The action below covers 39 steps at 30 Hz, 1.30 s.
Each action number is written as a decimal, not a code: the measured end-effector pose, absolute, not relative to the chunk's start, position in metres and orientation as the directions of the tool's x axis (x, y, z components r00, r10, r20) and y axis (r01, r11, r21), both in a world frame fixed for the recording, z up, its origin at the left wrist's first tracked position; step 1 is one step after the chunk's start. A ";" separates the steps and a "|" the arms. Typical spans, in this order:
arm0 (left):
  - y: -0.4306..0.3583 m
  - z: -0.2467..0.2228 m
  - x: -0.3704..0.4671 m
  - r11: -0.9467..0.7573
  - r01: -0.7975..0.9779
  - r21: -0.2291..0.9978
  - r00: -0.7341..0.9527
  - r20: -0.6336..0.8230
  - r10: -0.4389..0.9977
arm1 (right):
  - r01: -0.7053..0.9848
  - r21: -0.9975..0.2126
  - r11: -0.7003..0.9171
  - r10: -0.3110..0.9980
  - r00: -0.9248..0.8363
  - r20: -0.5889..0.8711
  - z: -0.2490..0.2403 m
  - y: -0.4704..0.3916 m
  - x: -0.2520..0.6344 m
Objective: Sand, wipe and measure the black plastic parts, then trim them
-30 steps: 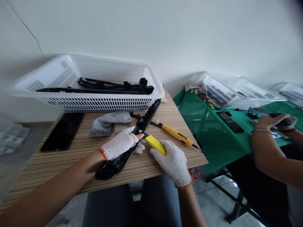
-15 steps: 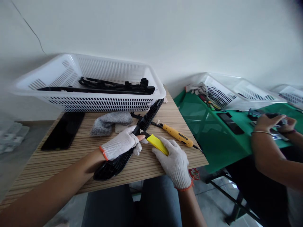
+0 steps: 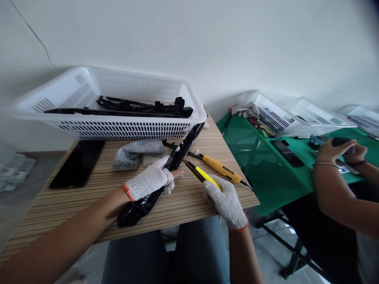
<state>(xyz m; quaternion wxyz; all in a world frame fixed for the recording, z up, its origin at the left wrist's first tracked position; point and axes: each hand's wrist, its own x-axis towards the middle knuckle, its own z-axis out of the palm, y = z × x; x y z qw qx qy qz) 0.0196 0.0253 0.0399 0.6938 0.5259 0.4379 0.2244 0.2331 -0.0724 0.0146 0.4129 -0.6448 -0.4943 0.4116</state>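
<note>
A long black plastic trim piece [image 3: 180, 153] slants over the table, its far end by the basket and its wide end near the front edge. Around its middle my left hand [image 3: 154, 177] is closed, in a white glove with a bare thumb tip showing. My right hand [image 3: 223, 199], also gloved, grips a yellow and black utility knife [image 3: 204, 174]. The knife's tip points at the trim piece and sits a little to its right, apart from it. Behind the knife lies a yellow soldering-iron-like tool [image 3: 222, 167] with a cord.
A white slotted basket [image 3: 124, 129] holds several black plastic parts [image 3: 142, 108]. In front of it are a grey cloth-like bundle [image 3: 137, 152] and a black phone [image 3: 78, 163]. At right, a co-worker's hands [image 3: 340, 152] hold a dark object above a green table [image 3: 245, 150].
My right hand has drawn the knife right and away from the trim piece, turning it. My left hand keeps its hold, and the trim piece has tilted slightly.
</note>
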 end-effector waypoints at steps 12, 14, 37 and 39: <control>0.020 0.052 0.020 0.270 0.162 0.949 0.570 -0.313 0.759 | 0.471 -0.869 -0.150 0.974 0.221 -0.048 0.018 -0.070 0.228; 0.019 0.054 0.020 0.287 0.157 0.945 0.572 -0.324 0.754 | 0.475 -0.867 -0.149 0.974 0.220 -0.046 0.018 -0.070 0.228; 0.013 0.056 0.022 0.207 0.193 0.959 0.561 -0.281 0.779 | 0.441 -0.881 -0.170 0.978 0.182 -0.097 0.018 -0.068 0.229; 0.013 0.057 0.022 0.201 0.209 0.957 0.558 -0.285 0.779 | 0.441 -0.879 -0.178 0.977 0.187 -0.104 0.019 -0.068 0.229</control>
